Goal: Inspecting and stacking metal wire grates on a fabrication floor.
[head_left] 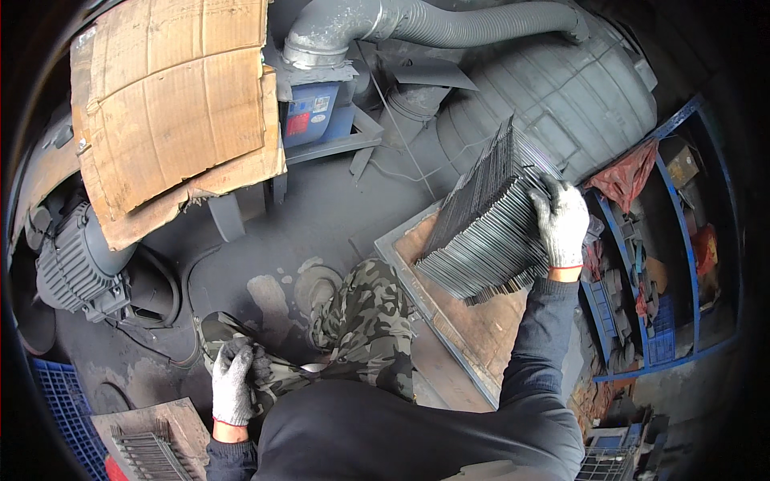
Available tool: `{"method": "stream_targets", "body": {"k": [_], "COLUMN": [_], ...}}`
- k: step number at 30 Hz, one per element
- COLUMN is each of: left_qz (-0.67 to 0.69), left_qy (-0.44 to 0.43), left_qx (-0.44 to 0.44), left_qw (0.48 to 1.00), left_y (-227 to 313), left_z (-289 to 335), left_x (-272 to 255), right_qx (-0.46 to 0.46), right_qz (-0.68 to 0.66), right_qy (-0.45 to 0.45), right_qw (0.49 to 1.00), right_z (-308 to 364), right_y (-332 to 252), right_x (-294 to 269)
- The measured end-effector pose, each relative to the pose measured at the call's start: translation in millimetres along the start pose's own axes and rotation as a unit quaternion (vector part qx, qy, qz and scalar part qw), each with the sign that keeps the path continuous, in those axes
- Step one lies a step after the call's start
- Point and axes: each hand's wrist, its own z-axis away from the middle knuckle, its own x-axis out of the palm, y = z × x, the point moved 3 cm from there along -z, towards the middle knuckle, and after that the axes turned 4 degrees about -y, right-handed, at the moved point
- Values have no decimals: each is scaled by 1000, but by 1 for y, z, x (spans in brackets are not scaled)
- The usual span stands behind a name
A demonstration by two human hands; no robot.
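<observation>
A tall, slanting stack of thin dark metal plates (481, 232) stands to my right on a worn board with a metal frame (497, 325). My right hand (561, 220), in a whitish knit glove with blackened fingertips, reaches to the stack's upper right edge. Its thumb and fingers are bent around the rim of a plate there. Beside my camouflage-clad knee (373, 313) is my left hand (234, 381), in the same kind of glove. Its sooty fingers are curled in; whatever they may hold cannot be made out against the dark cloth.
Cardboard sheets (176, 120) cover a machine at the upper left, above a grey motor (76, 256). A ribbed duct (481, 24) runs to a large grey tank (553, 96). Blue shelving (686, 208) stands right. Several metal pieces (148, 453) lie on a board at lower left.
</observation>
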Motion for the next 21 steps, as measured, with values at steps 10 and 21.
{"method": "stream_targets", "body": {"k": [10,21], "left_qz": [23,-22], "left_qy": [-5,25], "left_qx": [-31,-14], "left_qw": [999,999], "left_y": [-11,0], "left_z": [3,22], "left_x": [-14,-16], "right_qx": [-32,-22], "right_qz": [32,-13], "right_qy": [-49,-51], "right_qw": [998,998], "right_z": [4,22], "right_y": [-14,32], "right_x": [7,48]}}
